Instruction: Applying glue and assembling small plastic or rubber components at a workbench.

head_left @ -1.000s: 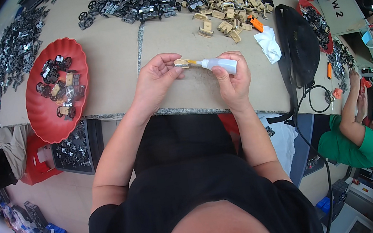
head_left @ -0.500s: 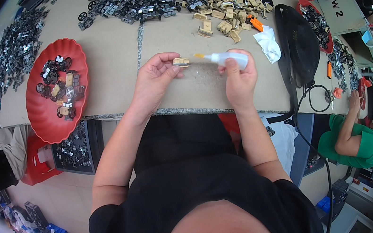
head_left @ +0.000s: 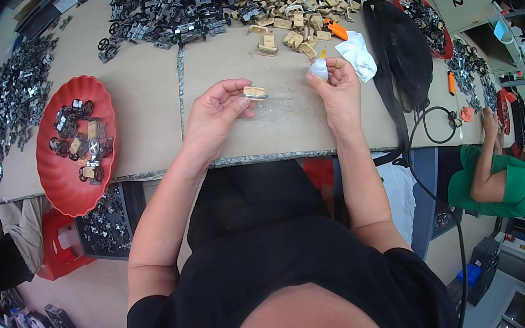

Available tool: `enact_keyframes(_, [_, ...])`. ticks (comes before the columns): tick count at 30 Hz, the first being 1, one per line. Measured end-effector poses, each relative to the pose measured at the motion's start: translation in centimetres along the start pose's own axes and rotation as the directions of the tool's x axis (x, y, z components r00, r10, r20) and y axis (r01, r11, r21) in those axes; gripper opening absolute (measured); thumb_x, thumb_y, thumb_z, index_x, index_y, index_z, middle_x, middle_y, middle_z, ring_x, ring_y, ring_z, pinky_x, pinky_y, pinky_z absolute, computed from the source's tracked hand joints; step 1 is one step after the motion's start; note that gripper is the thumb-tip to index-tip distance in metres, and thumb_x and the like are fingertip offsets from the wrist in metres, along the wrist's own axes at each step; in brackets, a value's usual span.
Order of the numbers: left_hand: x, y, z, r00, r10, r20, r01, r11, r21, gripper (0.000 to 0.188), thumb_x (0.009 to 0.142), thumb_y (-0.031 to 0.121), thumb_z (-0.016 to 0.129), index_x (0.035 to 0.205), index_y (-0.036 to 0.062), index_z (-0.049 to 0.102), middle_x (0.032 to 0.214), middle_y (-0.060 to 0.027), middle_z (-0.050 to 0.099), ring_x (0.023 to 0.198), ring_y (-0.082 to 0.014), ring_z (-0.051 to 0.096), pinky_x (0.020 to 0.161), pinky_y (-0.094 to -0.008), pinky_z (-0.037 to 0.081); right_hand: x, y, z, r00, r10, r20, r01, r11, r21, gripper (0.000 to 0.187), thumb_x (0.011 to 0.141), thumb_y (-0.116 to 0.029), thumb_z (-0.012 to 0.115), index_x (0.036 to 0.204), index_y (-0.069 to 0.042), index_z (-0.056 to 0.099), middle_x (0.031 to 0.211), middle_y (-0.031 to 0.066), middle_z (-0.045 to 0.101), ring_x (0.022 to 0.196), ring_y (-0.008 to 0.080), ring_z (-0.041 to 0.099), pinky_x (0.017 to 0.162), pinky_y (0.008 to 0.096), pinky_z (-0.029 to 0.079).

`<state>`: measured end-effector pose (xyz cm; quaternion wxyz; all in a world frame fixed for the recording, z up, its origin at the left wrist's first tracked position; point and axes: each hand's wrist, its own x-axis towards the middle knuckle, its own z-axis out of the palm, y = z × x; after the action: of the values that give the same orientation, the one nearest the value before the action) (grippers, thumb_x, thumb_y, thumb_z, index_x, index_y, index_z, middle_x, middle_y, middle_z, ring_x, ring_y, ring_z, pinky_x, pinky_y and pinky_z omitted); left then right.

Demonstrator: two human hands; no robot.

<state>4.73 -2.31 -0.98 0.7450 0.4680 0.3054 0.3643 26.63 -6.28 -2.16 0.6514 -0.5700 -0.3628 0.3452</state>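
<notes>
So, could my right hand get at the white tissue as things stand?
Probably yes: the tissue lies close beside your right hand, and nothing visible stands between them. The hand holds the bottle, though, so it would likely have to set that down first.

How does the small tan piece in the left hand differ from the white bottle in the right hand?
The tan piece is blocky, with a silvery lower edge; the white bottle is rounded, with a yellowish tip.
The tan piece is pinched crosswise in the left hand; the white bottle, in the right hand, points its tip toward the picture's top.
Both are held above the table.
</notes>
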Motion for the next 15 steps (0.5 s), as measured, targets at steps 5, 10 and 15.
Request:
enact_keyframes(5, [0.4, 0.7, 1.0, 0.997, 0.033, 0.075, -0.039, 0.996, 0.080, 0.025, 0.085, 0.003, 0.055, 0.110, -0.0014, 0.053, 0.098, -0.0062, 0.060, 0.086, -0.0114, 0.056, 0.080, -0.0250, 0.046, -1.3, -0.5, -0.2, 0.978, -0.208, -0.024, 0.198, 0.956, -0.218, 0.038, 0.071, 0.001, 0.069, 0.103, 0.002, 0.048, 0.098, 0.0066, 0.054, 0.087, 0.0128, 0.053, 0.080, 0.0250, 0.043])
enact_keyframes(10, [0.5, 1.6, 1.6, 0.973, 0.169, 0.158, -0.193, 0.970, 0.150, 0.022, 0.083, 0.004, 0.058, 0.105, 0.0022, 0.058, 0.116, -0.0059, 0.051, 0.093, -0.0111, 0.054, 0.086, -0.0256, 0.043, -5.3, -2.6, 0.8, 0.973, -0.175, 0.148, 0.196, 0.970, -0.141, 0.034, 0.086, -0.011, 0.055, 0.115, 0.005, 0.048, 0.106, 0.0076, 0.054, 0.085, 0.0121, 0.050, 0.076, 0.0249, 0.041])
enact_keyframes(15, [0.7, 1.7, 1.9, 0.964, 0.052, 0.259, -0.076, 0.993, 0.085, 0.024, 0.083, 0.004, 0.058, 0.107, 0.0040, 0.060, 0.124, -0.0058, 0.044, 0.099, -0.0125, 0.052, 0.086, -0.0269, 0.044, -5.6, -1.8, 2.2, 0.800, 0.087, 0.593, -0.471, 0.704, 0.532, 0.043, 0.089, -0.022, 0.054, 0.123, 0.005, 0.045, 0.103, 0.0069, 0.055, 0.080, 0.0122, 0.049, 0.070, 0.0240, 0.039])
